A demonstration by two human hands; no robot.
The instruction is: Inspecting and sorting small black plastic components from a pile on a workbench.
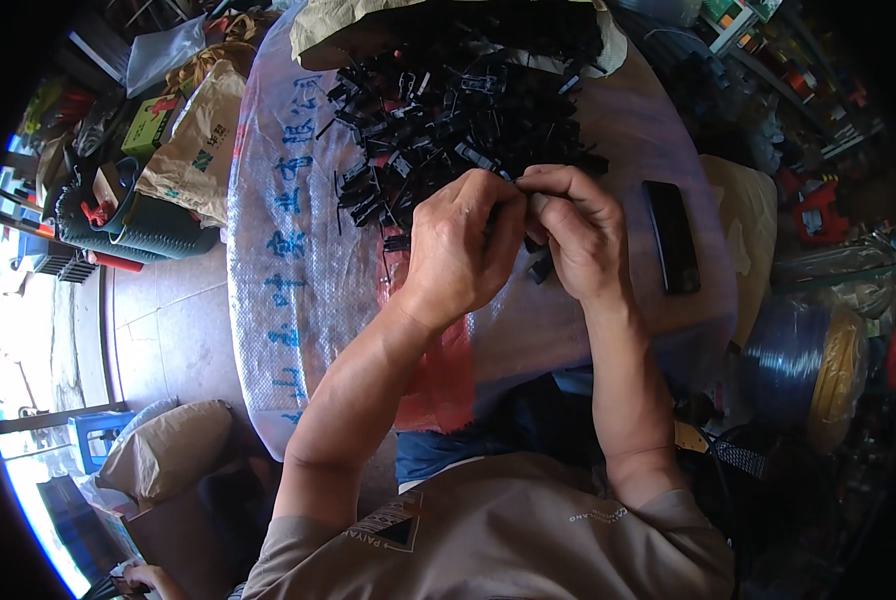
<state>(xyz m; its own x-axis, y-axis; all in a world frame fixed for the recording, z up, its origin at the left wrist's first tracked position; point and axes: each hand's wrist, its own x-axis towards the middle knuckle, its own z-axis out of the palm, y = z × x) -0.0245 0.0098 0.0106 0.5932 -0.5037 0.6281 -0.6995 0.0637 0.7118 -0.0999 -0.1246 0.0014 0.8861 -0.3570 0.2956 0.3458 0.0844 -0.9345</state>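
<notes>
Over the near edge of a heap of small black plastic pieces (458,115), my left hand (463,240) and my right hand (578,230) meet at the fingertips. Both are closed, pinching a small dark piece (506,177) between them. Most of it is hidden by my fingers, so its exact kind does not show. Another black piece (541,268) lies under my right hand. The heap spreads from the mouth of a paper sack (318,35) on a round table covered with a white woven plastic sheet (278,250) with a red stripe.
A black phone (672,237) lies right of my hands. Beyond the table's right edge are a roll of clear tubing (788,340) and a red object (818,215). Coiled grey-green hose (153,238) and paper bags (193,150) stand left. Another person's hand (151,578) shows at lower left.
</notes>
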